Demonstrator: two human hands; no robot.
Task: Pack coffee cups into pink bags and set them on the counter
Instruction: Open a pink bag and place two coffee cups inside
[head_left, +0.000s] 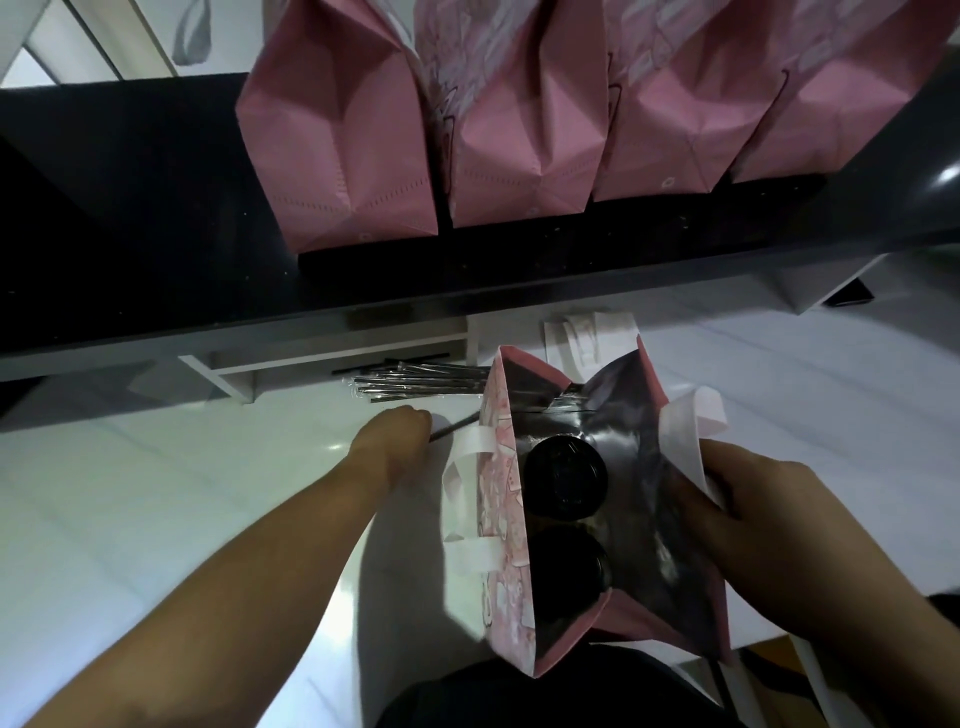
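Left hand (397, 434) pinching a wrapped straw (454, 428), its long axis pointing right toward the open pink bag (501, 499); right hand (753, 519) clamping the bag's right rim.

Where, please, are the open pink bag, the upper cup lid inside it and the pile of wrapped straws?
open pink bag (506, 499): head view, its printed left wall.
upper cup lid (565, 478): head view, the lid's centre.
pile of wrapped straws (415, 384): head view, mid-pile.

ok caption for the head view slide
Right hand holds open pink bag with two black-lidded cups; left hand grips wrapped straw.
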